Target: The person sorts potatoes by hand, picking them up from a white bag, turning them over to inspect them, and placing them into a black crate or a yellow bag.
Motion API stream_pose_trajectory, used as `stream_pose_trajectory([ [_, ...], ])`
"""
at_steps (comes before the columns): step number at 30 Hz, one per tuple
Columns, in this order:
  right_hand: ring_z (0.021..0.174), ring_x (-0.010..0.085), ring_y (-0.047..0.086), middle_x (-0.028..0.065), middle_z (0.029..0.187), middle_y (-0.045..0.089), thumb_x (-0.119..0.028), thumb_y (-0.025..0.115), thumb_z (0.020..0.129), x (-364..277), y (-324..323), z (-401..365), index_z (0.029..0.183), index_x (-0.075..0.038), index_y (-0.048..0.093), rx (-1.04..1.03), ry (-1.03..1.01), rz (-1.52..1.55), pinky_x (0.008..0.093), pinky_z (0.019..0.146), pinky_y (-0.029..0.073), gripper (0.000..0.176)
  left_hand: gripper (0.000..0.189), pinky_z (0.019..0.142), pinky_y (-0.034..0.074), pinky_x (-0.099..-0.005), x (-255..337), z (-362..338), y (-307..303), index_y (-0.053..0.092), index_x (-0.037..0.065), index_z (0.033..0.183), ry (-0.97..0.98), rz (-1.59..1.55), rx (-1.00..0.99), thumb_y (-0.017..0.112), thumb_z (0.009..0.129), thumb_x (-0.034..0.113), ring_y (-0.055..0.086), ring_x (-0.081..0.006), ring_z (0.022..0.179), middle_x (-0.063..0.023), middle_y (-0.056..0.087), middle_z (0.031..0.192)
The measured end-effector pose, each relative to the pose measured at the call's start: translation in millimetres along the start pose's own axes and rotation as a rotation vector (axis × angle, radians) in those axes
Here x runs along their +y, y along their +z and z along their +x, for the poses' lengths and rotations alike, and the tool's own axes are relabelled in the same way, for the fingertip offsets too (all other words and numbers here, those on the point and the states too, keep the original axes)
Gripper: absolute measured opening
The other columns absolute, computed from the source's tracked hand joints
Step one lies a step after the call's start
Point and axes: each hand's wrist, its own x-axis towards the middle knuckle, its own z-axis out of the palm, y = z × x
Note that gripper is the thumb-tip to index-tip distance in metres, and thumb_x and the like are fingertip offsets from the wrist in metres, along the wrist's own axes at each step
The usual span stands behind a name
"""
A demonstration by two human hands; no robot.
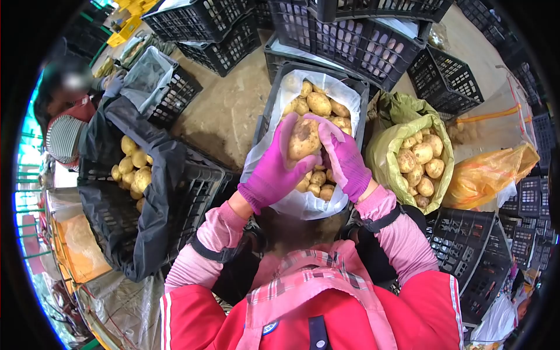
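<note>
- Left hand (pixel 274 166), in a pink-purple glove, held one large potato (pixel 304 142); fingers wrapped its left side, thumb lay below it. Grip closed around the potato.
- Right hand (pixel 345 160), gloved alike, was curved at the potato's right side, fingers by its upper right edge. Could not tell whether it bore any of the load.
- Held potato sat between the two hands, above a dark crate (pixel 268 111) with a white liner (pixel 290 205); its skin showed brown patches.
- Loose potatoes (pixel 319 104) lay in that crate, visible beyond and below the hands.
- Right of the crate: green sack (pixel 380 149), mouth open, filled with potatoes; orange bag (pixel 493 175) beside it.
- Left: crate with black liner (pixel 116 224), yellow potatoes (pixel 140 169) inside.
- Far left: co-worker's gloved hand (pixel 114 85) at another lined crate (pixel 175 96).
- Ahead: stacked black crates (pixel 350 41).
</note>
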Motion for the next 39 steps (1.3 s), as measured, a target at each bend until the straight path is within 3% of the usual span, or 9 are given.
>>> stream_pose_trajectory([
  [3, 0.067, 0.0043, 0.043, -0.0044, 0.078, 0.048, -0.048, 0.047, 0.103, -6, 6, -3, 0.134, -0.013, 0.059, 0.030, -0.020, -0.063, 0.0217, 0.060, 0.039, 0.048, 0.077, 0.113, 0.032, -0.0383, 1, 2, -5, 0.020, -0.001, 0.153, -0.078, -0.069, -0.011, 0.065, 0.096, 0.026, 0.036, -0.0282, 0.141, -0.0205, 0.033, 0.151],
  [8, 0.114, 0.0167, 0.061, 0.0087, 0.121, 0.065, -0.032, 0.054, 0.103, 7, 7, 0, 0.133, -0.005, 0.058, 0.034, -0.134, -0.196, 0.0277, 0.091, 0.050, 0.040, 0.072, 0.105, 0.041, -0.0349, -1, 0, 1, 0.026, -0.001, 0.149, -0.137, -0.035, 0.078, 0.065, 0.096, 0.030, 0.048, -0.0255, 0.128, -0.0182, 0.045, 0.139],
  [12, 0.115, 0.0163, 0.060, 0.0109, 0.126, 0.065, -0.023, 0.059, 0.101, 10, 12, -1, 0.132, -0.004, 0.060, 0.086, -0.186, -0.175, 0.0289, 0.097, 0.046, 0.036, 0.065, 0.098, 0.049, -0.0368, 7, 0, 5, 0.031, -0.004, 0.147, -0.310, -0.146, 0.087, 0.059, 0.100, 0.031, 0.057, -0.0317, 0.122, -0.0264, 0.051, 0.133],
  [18, 0.117, 0.0167, 0.059, 0.0112, 0.126, 0.065, -0.022, 0.059, 0.100, 6, 7, -5, 0.132, -0.003, 0.060, 0.086, -0.088, -0.057, 0.0288, 0.100, 0.044, 0.037, 0.050, 0.076, 0.059, -0.0304, 8, 5, -7, 0.042, 0.000, 0.142, -0.468, -0.610, 0.057, 0.050, 0.104, 0.031, 0.062, -0.0251, 0.115, -0.0214, 0.053, 0.133],
  [21, 0.117, 0.0163, 0.059, 0.0107, 0.126, 0.065, -0.022, 0.059, 0.100, 6, 5, -5, 0.132, -0.003, 0.059, 0.092, -0.129, -0.064, 0.0290, 0.100, 0.044, 0.037, 0.053, 0.080, 0.059, -0.0301, 4, 6, -5, 0.038, 0.001, 0.145, -0.380, -0.594, 0.048, 0.052, 0.103, 0.031, 0.065, -0.0233, 0.108, -0.0172, 0.053, 0.133],
  [23, 0.116, 0.0157, 0.059, 0.0098, 0.126, 0.065, -0.022, 0.059, 0.101, 8, 5, -4, 0.132, -0.003, 0.059, 0.101, -0.145, -0.070, 0.0290, 0.099, 0.044, 0.037, 0.056, 0.083, 0.059, -0.0316, -3, 5, -5, 0.035, 0.004, 0.147, -0.303, -0.328, -0.017, 0.056, 0.102, 0.031, 0.062, -0.0207, 0.110, -0.0139, 0.050, 0.132],
  [27, 0.110, 0.0135, 0.059, 0.0072, 0.124, 0.065, -0.020, 0.056, 0.101, 8, 5, -5, 0.132, -0.003, 0.059, 0.119, -0.103, -0.080, 0.0282, 0.097, 0.045, 0.035, 0.065, 0.088, 0.058, -0.0324, 10, 6, -5, 0.032, 0.006, 0.149, -0.448, -0.657, -0.065, 0.064, 0.097, 0.031, 0.060, -0.0189, 0.112, -0.0131, 0.047, 0.132],
  [32, 0.080, 0.0048, 0.055, -0.0007, 0.093, 0.059, -0.038, 0.048, 0.105, 25, 2, -2, 0.131, -0.010, 0.062, 0.167, -0.160, -0.099, 0.0230, 0.070, 0.054, 0.040, 0.070, 0.088, 0.058, -0.0326, 8, 6, -9, 0.032, 0.006, 0.149, -0.445, -0.714, -0.088, 0.066, 0.096, 0.035, 0.058, -0.0210, 0.116, -0.0113, 0.044, 0.136],
  [39, 0.102, 0.0121, 0.062, 0.0055, 0.115, 0.064, -0.039, 0.047, 0.106, 9, -4, -2, 0.127, -0.003, 0.059, 0.118, -0.016, 0.251, 0.0283, 0.088, 0.051, 0.044, 0.073, 0.094, 0.057, -0.0352, 24, 11, -23, 0.029, 0.008, 0.151, -0.528, -0.993, -0.098, 0.065, 0.096, 0.040, 0.055, -0.0222, 0.121, -0.0110, 0.042, 0.142],
])
